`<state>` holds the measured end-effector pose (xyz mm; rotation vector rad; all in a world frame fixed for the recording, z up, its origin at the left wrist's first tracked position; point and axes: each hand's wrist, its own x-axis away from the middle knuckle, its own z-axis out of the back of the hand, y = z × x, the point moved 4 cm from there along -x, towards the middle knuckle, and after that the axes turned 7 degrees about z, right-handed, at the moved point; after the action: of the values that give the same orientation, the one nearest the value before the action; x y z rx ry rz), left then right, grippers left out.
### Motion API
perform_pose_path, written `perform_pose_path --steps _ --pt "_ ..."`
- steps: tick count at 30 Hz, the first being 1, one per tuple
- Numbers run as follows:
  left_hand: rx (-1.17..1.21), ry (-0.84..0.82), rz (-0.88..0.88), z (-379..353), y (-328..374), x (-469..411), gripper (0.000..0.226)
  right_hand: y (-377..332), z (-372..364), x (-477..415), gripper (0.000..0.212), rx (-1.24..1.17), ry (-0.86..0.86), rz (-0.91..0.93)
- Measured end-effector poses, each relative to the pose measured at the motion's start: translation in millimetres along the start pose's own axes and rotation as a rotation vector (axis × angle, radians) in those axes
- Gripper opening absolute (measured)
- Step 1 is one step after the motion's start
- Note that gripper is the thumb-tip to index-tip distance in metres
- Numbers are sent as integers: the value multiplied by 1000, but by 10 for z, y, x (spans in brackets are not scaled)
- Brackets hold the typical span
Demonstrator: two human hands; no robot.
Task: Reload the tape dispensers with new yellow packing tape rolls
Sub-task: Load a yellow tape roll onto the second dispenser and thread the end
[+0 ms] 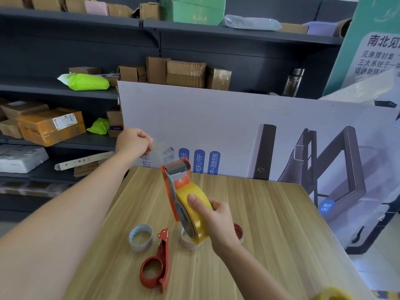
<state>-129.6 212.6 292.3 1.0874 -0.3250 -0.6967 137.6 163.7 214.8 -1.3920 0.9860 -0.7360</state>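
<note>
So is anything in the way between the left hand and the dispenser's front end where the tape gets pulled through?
Nothing visible. The left hand already pinches the clear tape strip running up from the dispenser. The right hand holds the yellow roll in it, above the table.

Wood-grain table (pixel 270 213) — red dispenser (pixel 154 266), empty grey core (pixel 140 237), pale roll (pixel 187 241), yellow roll (pixel 332 294) at corner.

Single head-worn wide-angle view: looks forward and down, close over the wooden worktop (pixel 270 213), facing dark shelving (pixel 86 40) behind.
</note>
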Motion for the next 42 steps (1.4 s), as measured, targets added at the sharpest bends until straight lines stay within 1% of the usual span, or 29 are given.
perform_pose_path --steps 2,3,5,6,10,11,14,16,18,24,27,30,31,33,38,40,42 --pt "16 -30 46 -82 -105 27 12 -41 20 -6 40 -4 13 -3" --pt "24 -57 72 -136 -164 53 9 -53 32 -12 40 -9 17 -7" --pt "37 -129 126 -260 -285 127 13 -76 55 -22 34 -31 19 -19" --pt "53 -166 155 -317 -344 179 14 -87 67 -25 37 -51 29 -32" --pt "124 -363 282 -552 -547 460 12 -76 123 -60 71 -117 106 -120" --pt "144 -401 301 -610 -585 538 13 -68 135 -71 72 -135 120 -137" --pt "272 -454 317 -786 -671 725 17 -37 170 -100 58 -163 161 -167" --pt "328 -463 319 -880 -732 843 18 3 193 -117 46 -170 187 -192" --pt "369 -465 320 -950 -805 954 16 41 213 -125 40 -171 207 -222" --pt "532 -465 341 -1112 -930 1231 21 126 250 -134 54 -178 278 -294" --pt "611 -500 392 -1154 -992 1366 32 172 272 -128 58 -190 285 -311" --pt "670 -531 452 -1190 -1024 1483 28 208 305 -122 72 -196 313 -326" --pt "679 -530 461 -1203 -1016 1523 31 223 322 -119 75 -192 324 -333" --pt "680 -512 475 -1249 -1011 1605 39 246 362 -99 75 -190 344 -347" --pt "736 -465 516 -1327 -989 1845 45 286 447 -7 69 -200 375 -383" --pt "784 -464 548 -1332 -1007 1965 40 295 466 47 69 -197 375 -392" --pt "814 -469 546 -1332 -1046 2091 30 307 492 110 72 -180 374 -401"
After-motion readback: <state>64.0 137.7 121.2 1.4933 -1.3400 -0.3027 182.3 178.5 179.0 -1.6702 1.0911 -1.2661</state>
